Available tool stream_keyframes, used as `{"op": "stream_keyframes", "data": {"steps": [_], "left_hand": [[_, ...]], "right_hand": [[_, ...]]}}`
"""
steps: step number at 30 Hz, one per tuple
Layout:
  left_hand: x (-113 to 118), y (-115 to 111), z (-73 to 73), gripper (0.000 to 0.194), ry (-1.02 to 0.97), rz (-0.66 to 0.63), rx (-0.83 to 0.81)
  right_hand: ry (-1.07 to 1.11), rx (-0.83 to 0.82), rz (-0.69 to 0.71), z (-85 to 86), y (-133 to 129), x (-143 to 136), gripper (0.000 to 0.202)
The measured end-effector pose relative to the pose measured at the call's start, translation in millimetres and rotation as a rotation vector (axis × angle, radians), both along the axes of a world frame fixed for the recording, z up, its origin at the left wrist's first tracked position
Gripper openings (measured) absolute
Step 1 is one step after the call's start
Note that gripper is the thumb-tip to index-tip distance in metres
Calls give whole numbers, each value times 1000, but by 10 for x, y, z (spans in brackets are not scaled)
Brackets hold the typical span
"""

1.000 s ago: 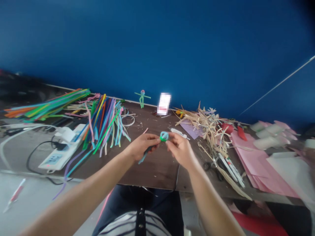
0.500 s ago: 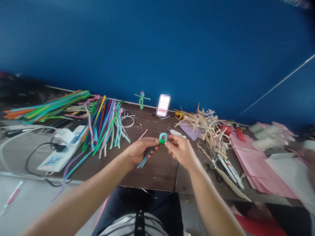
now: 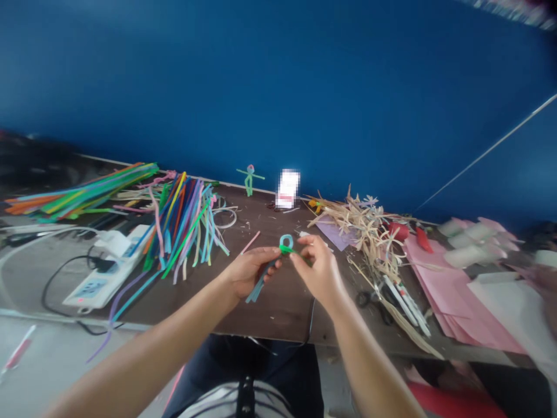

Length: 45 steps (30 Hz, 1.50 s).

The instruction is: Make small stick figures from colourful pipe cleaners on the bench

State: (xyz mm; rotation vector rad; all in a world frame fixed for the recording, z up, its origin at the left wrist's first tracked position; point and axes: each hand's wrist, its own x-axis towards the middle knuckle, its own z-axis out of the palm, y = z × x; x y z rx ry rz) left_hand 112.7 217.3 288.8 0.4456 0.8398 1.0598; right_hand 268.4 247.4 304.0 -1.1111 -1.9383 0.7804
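Observation:
Over the middle of the table both hands work on one small piece. My left hand (image 3: 255,268) is closed round blue pipe cleaners (image 3: 256,288), whose straight ends hang below its fingers and whose top forms a round loop (image 3: 286,239). A green pipe cleaner (image 3: 285,249) wraps the base of that loop. My right hand (image 3: 317,264) pinches the green one between thumb and forefinger, just right of the loop, with its other fingers curled above. Behind them stands a small green pipe-cleaner figure (image 3: 249,181) with outstretched arms, near a bright blurred phone-like screen (image 3: 288,188).
Bundles of coloured pipe cleaners (image 3: 187,215) lie on the left, beside a white power strip (image 3: 104,278) with plugs and cables. To the right are dried straw flowers (image 3: 361,217), black scissors (image 3: 365,299), white pens (image 3: 404,305) and pink paper sheets (image 3: 439,284). A blue wall (image 3: 261,87) rises behind.
My right hand has moved slightly right and off the loop, drawing the green pipe cleaner with it. The loop now shows more fully. My left hand keeps its hold.

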Motion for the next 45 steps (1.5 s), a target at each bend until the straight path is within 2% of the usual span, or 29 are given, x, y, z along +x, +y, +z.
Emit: {"op": "stream_keyframes", "data": {"steps": [4, 11, 17, 27, 33, 37, 40, 45], "left_hand": [[37, -4, 14, 9, 10, 39, -12], [45, -21, 30, 11, 33, 43, 12], [51, -26, 20, 11, 69, 59, 39], [43, -25, 8, 8, 34, 55, 6], [10, -33, -7, 7, -23, 10, 2], [11, -44, 4, 13, -24, -37, 45], [43, -55, 21, 18, 117, -21, 110], [97, -79, -1, 23, 581, 139, 292]], "right_hand": [[-63, 107, -13, -35, -58, -28, 8], [-91, 245, 4, -31, -86, -31, 13], [-116, 296, 11, -49, -86, -29, 15], [-36, 200, 67, -4, -91, -10, 13], [-2, 123, 90, 17, -46, 44, 15], [6, 92, 90, 41, -35, 74, 17], [29, 73, 96, 74, -58, 89, 17], [43, 29, 130, 121, -130, 96, 16]]}}
